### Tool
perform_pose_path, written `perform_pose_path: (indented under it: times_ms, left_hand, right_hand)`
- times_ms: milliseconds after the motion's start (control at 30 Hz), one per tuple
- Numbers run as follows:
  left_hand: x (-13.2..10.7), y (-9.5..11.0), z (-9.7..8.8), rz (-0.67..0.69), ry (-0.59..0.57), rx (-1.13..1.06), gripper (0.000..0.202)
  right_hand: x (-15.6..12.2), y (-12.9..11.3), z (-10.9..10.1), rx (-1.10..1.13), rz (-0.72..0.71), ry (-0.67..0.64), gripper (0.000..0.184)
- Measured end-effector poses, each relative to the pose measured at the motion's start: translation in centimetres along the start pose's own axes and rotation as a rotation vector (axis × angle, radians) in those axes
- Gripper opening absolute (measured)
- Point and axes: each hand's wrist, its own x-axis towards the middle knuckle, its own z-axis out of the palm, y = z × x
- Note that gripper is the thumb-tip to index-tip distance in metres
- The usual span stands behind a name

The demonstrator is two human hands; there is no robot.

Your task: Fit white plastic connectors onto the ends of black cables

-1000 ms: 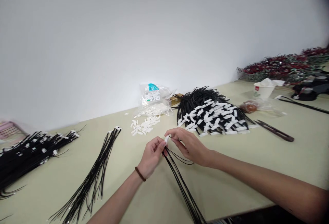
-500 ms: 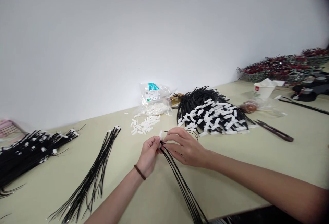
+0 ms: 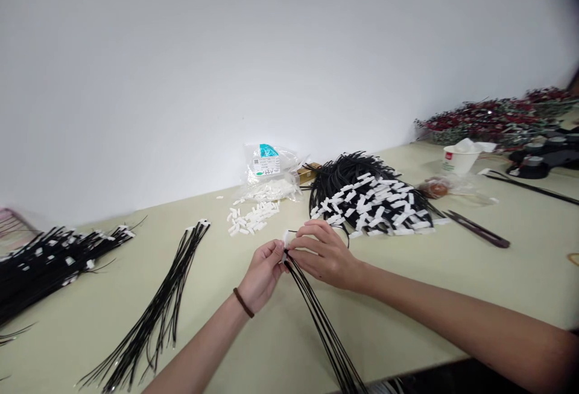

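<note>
Over the middle of the pale table (image 3: 452, 285), my left hand (image 3: 261, 273) and my right hand (image 3: 323, 254) meet fingertip to fingertip. My left hand pinches a small white connector (image 3: 286, 238) at the top of a bundle of black wires (image 3: 319, 321) that runs down toward me. My right hand's fingers are closed on a thin black wire that loops out to the right of the connector. A dark band sits on my left wrist.
Loose white connectors (image 3: 251, 220) and a clear bag of them (image 3: 270, 172) lie ahead. A heap of black wires with white connectors (image 3: 368, 201) sits to the right. More black wires (image 3: 158, 306) and a fitted bundle (image 3: 49, 261) lie left. A paper cup (image 3: 460, 157) stands far right.
Both hands moved slightly away from me and to the left with the connector. The loose wire loop went from below my right hand to beyond it.
</note>
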Motion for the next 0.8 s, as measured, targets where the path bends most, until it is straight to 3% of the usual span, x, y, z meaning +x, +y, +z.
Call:
perform_pose_path:
  times_ms: [267,567,800]
  left_hand:
    - [-0.16,0.24,0.07,0.000,0.010,0.057,0.031]
    - [-0.19,0.23,0.14,0.010,0.010,0.070,0.031]
    - [-0.21,0.23,0.07,0.004,-0.002,0.068,0.031]
  right_hand:
    - [0.48,-0.40,-0.40,0.149,0.142,-0.067,0.013]
    - [0.06,-0.09,-0.37,0.127,0.028,-0.100,0.016]
    - [0.00,-0.09,-0.06,0.089,0.026,-0.043,0.014]
